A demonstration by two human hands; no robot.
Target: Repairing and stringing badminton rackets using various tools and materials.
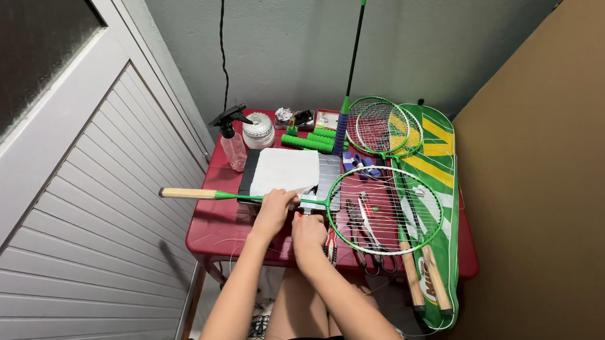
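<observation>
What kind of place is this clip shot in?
Probably a cramped corner of a home used as a makeshift racket repair spot. A small red table sits wedged between a white louvred door and a brown board, crowded with green rackets, pliers and a spray bottle.

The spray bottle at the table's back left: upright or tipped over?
Upright. The spray bottle stands on its base on the red table, black trigger head on top.

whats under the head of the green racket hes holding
Under the green racket head, pliers-like tools and the red table show through the strings. Their handle ends and anything beneath them can't be made out.
</observation>
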